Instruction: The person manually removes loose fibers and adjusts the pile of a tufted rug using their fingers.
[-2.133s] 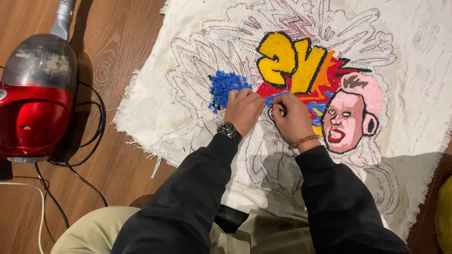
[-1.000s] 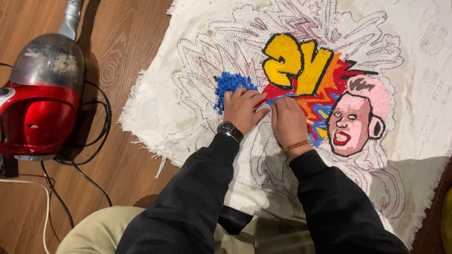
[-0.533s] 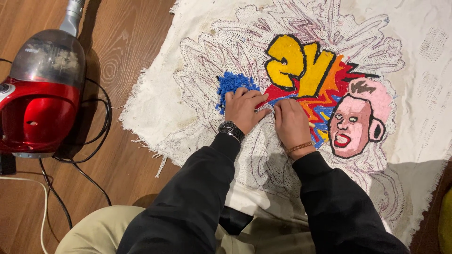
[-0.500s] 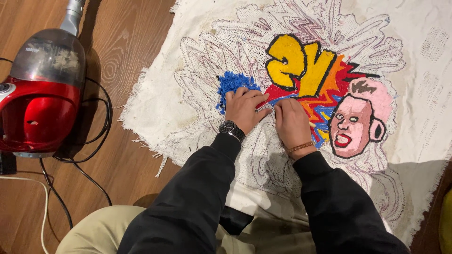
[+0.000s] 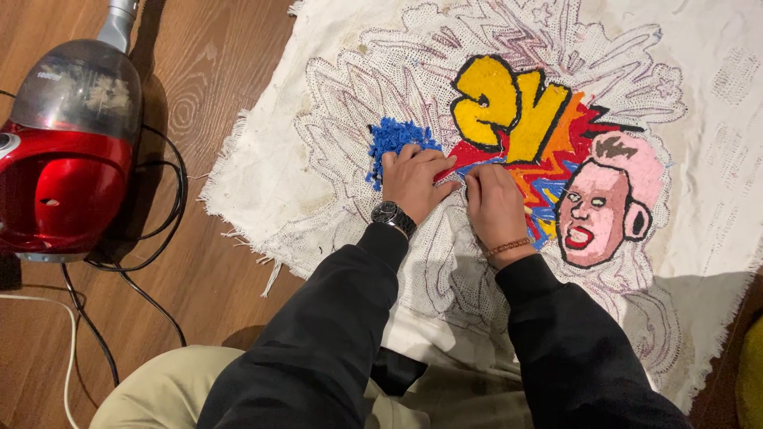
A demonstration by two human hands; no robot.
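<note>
A white canvas rug backing (image 5: 334, 135) lies on the wooden floor, with a tufted picture in yellow, red, orange and blue and a pink cartoon face (image 5: 596, 202). A loose heap of blue yarn bits (image 5: 393, 137) sits on it. My left hand (image 5: 413, 181), with a wristwatch, rests flat just below that heap, fingers pointing right. My right hand (image 5: 494, 205), with a bead bracelet, presses on the cloth beside it, fingertips pinched at the blue edge of the tufted area. What the fingers pinch is too small to tell.
A red canister vacuum cleaner (image 5: 67, 159) stands on the floor at the left, its black and white cords (image 5: 151, 294) trailing toward me. The cloth's frayed edge (image 5: 238, 238) lies near it. My beige trousers (image 5: 167, 389) fill the bottom. A yellow-green object (image 5: 749, 373) shows at the right edge.
My hands have stayed close together on the same spot, with only small finger movements. The view has shifted slightly.
</note>
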